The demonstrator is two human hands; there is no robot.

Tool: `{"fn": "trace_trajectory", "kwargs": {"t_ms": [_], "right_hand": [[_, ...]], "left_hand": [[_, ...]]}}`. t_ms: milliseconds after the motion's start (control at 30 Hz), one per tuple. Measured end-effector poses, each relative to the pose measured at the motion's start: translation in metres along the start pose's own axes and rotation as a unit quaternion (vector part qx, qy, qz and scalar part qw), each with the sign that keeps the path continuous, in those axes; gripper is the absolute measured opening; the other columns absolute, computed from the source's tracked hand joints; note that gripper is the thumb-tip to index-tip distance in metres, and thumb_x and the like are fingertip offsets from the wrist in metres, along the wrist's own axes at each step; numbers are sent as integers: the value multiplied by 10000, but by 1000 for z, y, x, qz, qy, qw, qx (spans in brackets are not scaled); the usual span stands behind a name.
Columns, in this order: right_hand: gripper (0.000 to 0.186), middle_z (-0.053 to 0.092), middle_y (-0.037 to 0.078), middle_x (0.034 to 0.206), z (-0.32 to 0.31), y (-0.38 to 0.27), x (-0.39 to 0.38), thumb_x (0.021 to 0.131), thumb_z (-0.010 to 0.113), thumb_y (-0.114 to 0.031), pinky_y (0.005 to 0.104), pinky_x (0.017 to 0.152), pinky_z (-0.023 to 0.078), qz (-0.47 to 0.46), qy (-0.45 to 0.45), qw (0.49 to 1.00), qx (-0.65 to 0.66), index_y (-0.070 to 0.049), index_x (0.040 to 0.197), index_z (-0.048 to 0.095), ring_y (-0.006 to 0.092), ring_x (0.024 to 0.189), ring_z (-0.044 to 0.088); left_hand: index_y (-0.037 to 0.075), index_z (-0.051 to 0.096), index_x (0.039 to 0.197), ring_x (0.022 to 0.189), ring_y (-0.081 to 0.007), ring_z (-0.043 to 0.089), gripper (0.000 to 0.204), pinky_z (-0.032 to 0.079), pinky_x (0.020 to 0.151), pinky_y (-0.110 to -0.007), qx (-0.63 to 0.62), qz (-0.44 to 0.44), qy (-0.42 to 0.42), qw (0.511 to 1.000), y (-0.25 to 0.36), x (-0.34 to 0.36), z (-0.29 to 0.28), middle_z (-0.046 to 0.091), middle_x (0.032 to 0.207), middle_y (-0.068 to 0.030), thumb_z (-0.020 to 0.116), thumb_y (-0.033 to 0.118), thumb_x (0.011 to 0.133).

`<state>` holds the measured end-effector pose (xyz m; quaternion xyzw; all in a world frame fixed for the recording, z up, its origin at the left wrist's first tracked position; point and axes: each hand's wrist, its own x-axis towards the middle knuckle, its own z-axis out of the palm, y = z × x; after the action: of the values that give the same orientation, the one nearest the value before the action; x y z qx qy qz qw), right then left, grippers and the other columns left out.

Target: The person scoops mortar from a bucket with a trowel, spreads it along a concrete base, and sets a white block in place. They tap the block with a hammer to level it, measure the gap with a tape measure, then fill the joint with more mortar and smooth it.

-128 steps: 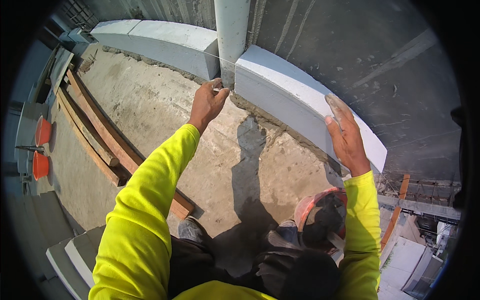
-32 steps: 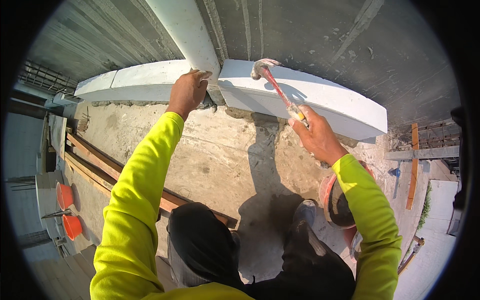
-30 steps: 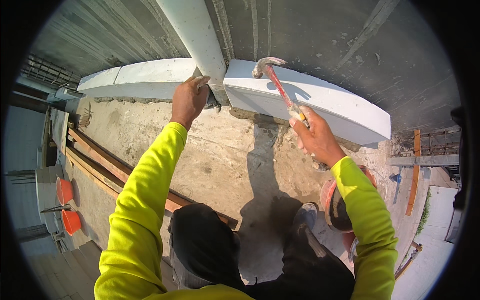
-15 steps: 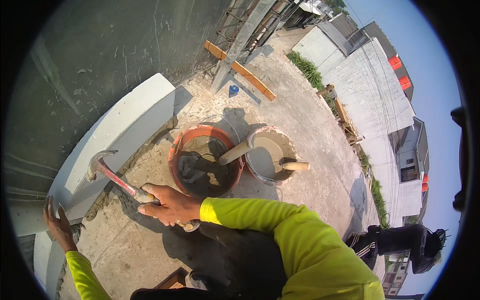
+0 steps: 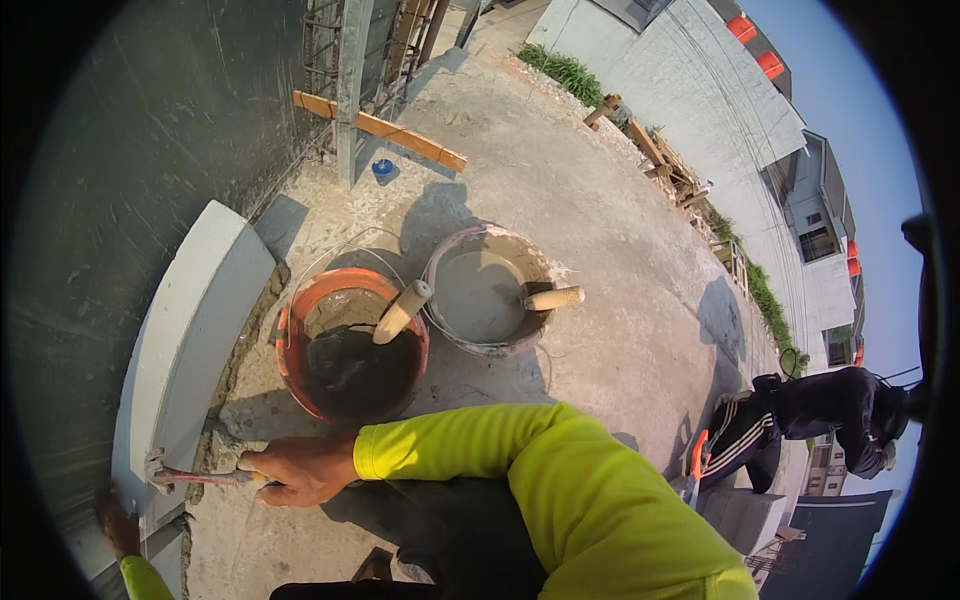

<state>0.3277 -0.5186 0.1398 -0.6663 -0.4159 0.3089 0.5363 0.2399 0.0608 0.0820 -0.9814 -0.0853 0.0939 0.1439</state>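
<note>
My right hand grips the red handle of a hammer, low at the left. The hammer's metal head rests against the face of a long white block that lies along the dark grey wall. My left hand lies flat on the block's near end at the lower left edge, partly cut off. My yellow sleeve crosses the bottom of the view.
An orange bucket of dark mortar and a grey bucket of wet mix, each with a wooden-handled tool, stand beyond my right hand. A wooden plank and a metal post are farther off. Another person crouches at the right.
The view has swung to the right, from the block joint to the buckets. My right hand has brought the hammer down from above the block to its face. My left hand stays on the block.
</note>
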Motion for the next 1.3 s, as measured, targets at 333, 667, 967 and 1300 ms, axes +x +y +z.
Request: {"fn": "trace_trajectory", "kwargs": {"t_ms": [333, 667, 967, 1300], "right_hand": [[506, 659, 302, 1103, 25, -5, 75, 983, 633, -172, 404, 887, 515, 46, -31, 998, -40, 81, 1386, 462, 407, 1015, 674], [537, 645, 294, 1209, 69, 4, 191, 1001, 589, -111, 379, 957, 478, -111, -75, 976, -169, 41, 1486, 417, 342, 1110, 639], [552, 640, 312, 1094, 80, 7, 202, 990, 586, -113, 478, 866, 501, -119, -79, 965, -220, 4, 1501, 412, 480, 1007, 630], [518, 632, 317, 1145, 79, 4, 202, 994, 586, -124, 468, 891, 493, -84, -81, 962, -245, -9, 1481, 450, 485, 1052, 615]], "left_hand": [[104, 604, 1353, 1373, -240, 485, 744, 274, 1222, -494, 190, -23, -81, 978, 61, -29, -74, 622, 1361, -55, 861, 413, 727], [69, 781, 890, 953, -271, 736, 138, 558, 891, -395, 114, 3, -74, 991, 58, -23, -90, 766, 957, -102, 655, 124, 872], [90, 777, 846, 932, -282, 730, 161, 537, 889, -371, 80, 9, 10, 997, 57, -26, -83, 760, 891, -90, 814, 200, 735], [83, 791, 818, 859, -286, 746, 180, 561, 836, -387, 94, 20, 1, 995, 59, -26, -89, 760, 834, -117, 846, 234, 736]]}}
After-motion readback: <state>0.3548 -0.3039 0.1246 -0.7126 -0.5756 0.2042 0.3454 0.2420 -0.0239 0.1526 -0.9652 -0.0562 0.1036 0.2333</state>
